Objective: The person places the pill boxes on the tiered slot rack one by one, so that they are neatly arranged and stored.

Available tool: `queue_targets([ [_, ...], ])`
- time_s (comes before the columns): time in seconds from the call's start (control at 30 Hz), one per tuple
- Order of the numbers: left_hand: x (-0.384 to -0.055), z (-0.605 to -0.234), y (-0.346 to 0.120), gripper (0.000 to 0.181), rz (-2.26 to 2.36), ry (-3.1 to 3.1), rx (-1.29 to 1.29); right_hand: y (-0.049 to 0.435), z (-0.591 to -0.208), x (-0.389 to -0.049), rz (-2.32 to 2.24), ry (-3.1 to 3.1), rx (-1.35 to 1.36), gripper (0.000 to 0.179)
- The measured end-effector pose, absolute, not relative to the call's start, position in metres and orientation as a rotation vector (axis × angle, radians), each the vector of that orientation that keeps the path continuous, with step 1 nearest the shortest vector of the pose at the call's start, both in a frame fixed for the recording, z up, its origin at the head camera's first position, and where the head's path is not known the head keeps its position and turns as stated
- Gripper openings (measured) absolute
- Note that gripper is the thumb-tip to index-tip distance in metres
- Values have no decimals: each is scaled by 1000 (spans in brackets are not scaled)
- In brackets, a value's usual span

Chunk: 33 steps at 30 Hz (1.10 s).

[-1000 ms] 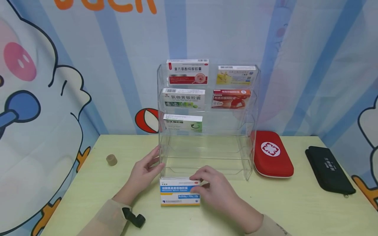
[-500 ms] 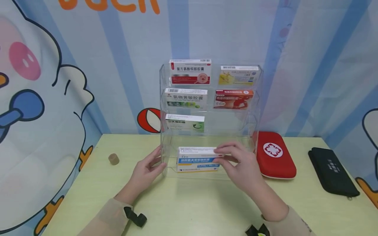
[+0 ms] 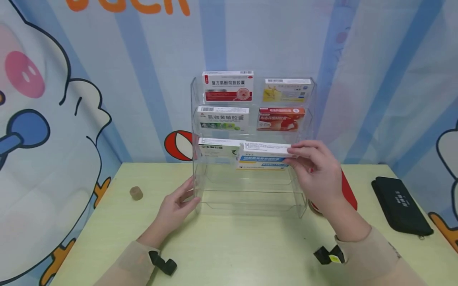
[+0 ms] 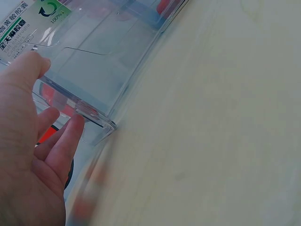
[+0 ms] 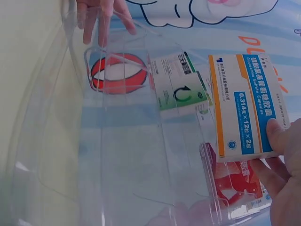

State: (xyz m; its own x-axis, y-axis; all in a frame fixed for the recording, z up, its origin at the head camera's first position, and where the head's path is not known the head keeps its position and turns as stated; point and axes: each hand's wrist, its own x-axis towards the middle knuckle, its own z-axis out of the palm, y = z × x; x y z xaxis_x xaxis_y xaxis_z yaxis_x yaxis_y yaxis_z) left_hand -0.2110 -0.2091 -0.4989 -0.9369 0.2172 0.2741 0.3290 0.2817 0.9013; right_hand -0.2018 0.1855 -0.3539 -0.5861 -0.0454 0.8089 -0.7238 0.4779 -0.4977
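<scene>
A clear plastic tiered display rack (image 3: 250, 197) stands on the table. My right hand (image 3: 318, 171) pinches one end of a white, blue and yellow medicine box (image 3: 262, 155), thumb in front and fingers behind. That box is in front of the rack's third tier and overlaps the right end of a green and white medicine box (image 3: 218, 147) in the head view. At the rack's lower left side my left hand (image 3: 179, 206) holds the side edge, its thumb (image 4: 35, 66) on one side and fingers on the other.
Higher up the rack sit a red and white box (image 3: 229, 87), a yellow box (image 3: 286, 90), a green-striped box (image 3: 222, 119) and a red box (image 3: 280, 120). A red case (image 3: 348, 192), partly hidden, and a black pouch (image 3: 402, 206) lie right; a small brown cylinder (image 3: 136, 193) stands left.
My right hand has lifted the white, blue and yellow medicine box from the table in front of the rack, up and to the right, to the third tier. The left hand stays at the rack.
</scene>
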Motion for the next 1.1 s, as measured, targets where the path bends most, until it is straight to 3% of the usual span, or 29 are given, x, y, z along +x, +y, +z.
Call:
queue_targets([
  [0.3, -211, -499, -210, 75, -1753, -2443, -504, 198, -342, -218, 1205, -1848, 542, 27],
  [1.1, -211, -497, -209, 75, -1766, -2433, -520, 201, -354, -246, 1030, -1917, 457, 18],
])
